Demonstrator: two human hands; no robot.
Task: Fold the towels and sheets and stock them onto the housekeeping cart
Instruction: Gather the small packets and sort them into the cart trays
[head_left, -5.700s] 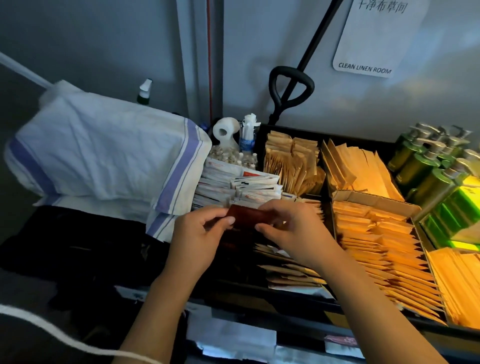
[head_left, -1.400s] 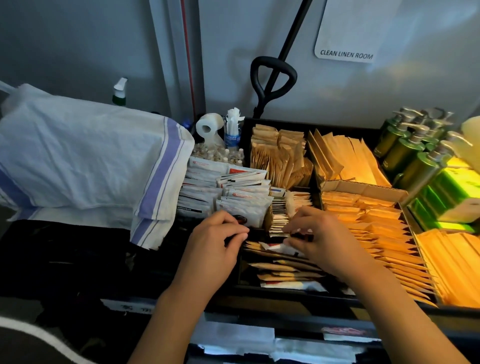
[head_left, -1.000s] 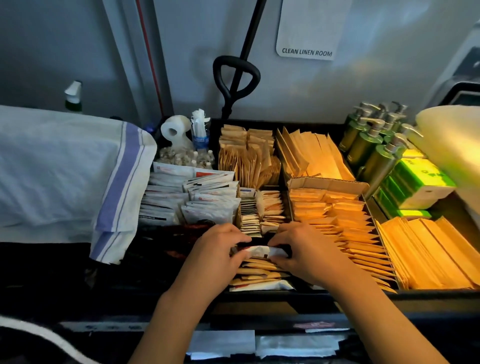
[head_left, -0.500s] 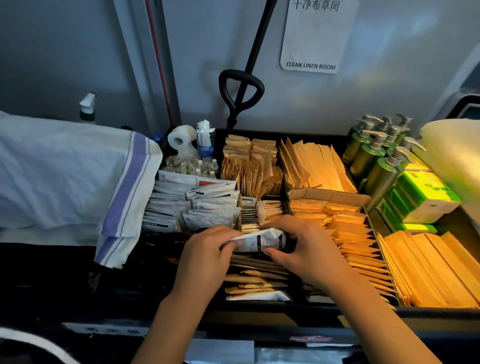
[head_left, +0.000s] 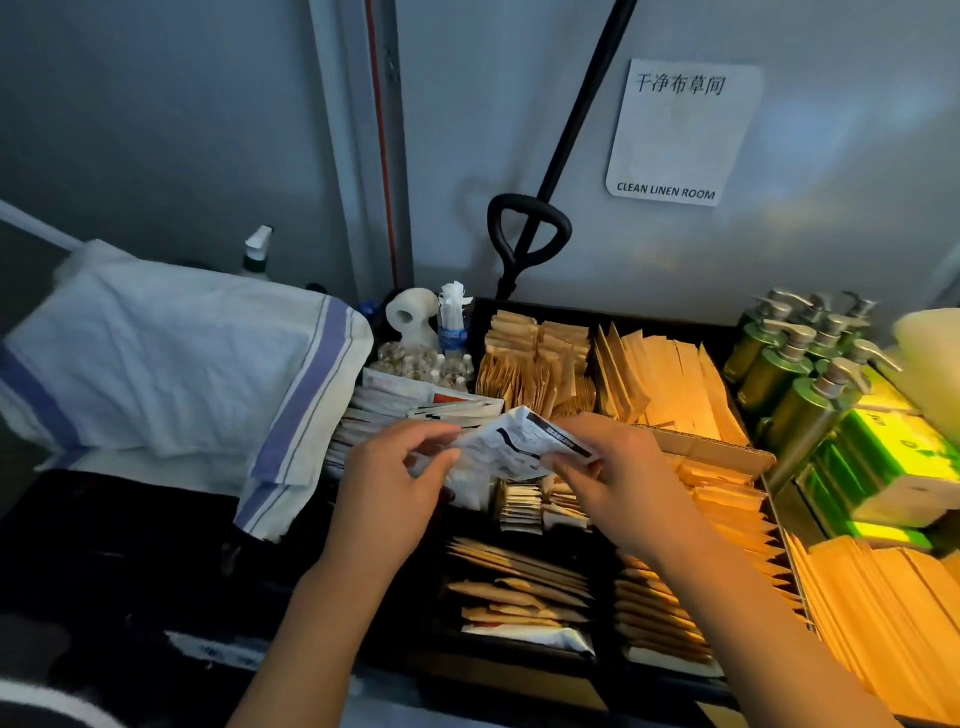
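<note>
A white printed packet (head_left: 511, 441) is held up over the cart's top tray (head_left: 519, 654). My left hand (head_left: 395, 483) pinches its left end and my right hand (head_left: 618, 478) pinches its right end. Below them lie rows of brown paper sachets (head_left: 509, 582) in the tray's compartments. A folded white towel with blue stripes (head_left: 171, 364) lies on the left side of the cart, its edge hanging over the dark surface.
Green pump bottles (head_left: 795, 384) and green boxes (head_left: 893, 467) stand at the right. Tan envelopes (head_left: 670, 384) fill the back compartments. A toilet roll (head_left: 413, 317), a spray bottle (head_left: 255, 254) and a black handle (head_left: 527, 234) are near the wall with a "Clean Linen Room" sign (head_left: 675, 130).
Both hands went from sorting low in the tray to lifting a white packet. They now hold it higher, spread between them.
</note>
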